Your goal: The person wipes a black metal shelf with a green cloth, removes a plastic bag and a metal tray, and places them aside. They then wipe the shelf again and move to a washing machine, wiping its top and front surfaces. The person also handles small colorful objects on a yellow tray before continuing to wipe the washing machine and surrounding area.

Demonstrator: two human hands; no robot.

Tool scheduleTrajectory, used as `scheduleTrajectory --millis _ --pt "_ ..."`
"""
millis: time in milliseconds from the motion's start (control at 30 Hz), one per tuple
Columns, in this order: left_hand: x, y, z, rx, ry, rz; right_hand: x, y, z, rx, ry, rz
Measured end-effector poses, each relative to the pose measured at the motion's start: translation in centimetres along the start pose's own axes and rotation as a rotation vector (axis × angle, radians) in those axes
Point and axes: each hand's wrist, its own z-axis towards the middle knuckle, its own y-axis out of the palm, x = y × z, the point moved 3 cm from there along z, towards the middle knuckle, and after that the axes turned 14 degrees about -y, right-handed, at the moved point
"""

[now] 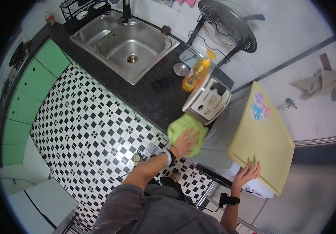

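Note:
My left hand [185,142] lies with fingers spread flat on a green cloth [182,125], which is slightly blurred and covers the near right end of the dark countertop [153,102]. Just beyond the cloth stands a white and brown utensil holder [210,101]. A yellow pump bottle of liquid soap [196,76] is behind that holder. At the right, my right hand [248,174] rests its spread fingers on the edge of a yellow cover [261,140] on top of a white appliance [252,190]. It grips nothing that I can see.
A double stainless steel sink [132,46] is set in the counter. A dark flat object [161,84] and a clear glass lid or dish [181,69] lie near it. Colourful round fidget toys [258,108] sit on the yellow cover. A perforated metal pan or tray [229,23] leans on the wall rack.

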Motion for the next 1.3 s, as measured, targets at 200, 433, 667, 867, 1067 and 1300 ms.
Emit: scheduleTrajectory --millis 200,433,667,867,1067,1300 --pt "-15.6 -1.0 -3.0 0.128 -0.129 -0.319 -0.2 0.5 -0.2 -0.001 0.089 -0.133" --pt "-34.4 -1.6 -6.3 0.119 -0.86 -0.056 -0.4 1.5 0.2 0.0 0.066 -0.145" --pt "-20.1 0.7 -3.6 0.121 -0.517 -0.128 -1.6 1.9 0.9 0.021 0.004 -0.128" --pt "-20.1 -2.7 -4.0 0.052 -0.157 -0.264 -20.3 5.9 9.9 -0.163 -0.455 0.566" --pt "-34.1 -4.1 -7.3 0.293 -0.599 -0.246 -29.5 11.3 15.8 -0.549 -0.674 0.947" --pt "-41.3 -5.6 -7.2 0.269 -0.646 -1.261 -43.1 23.5 18.4 -1.14 0.258 1.426"
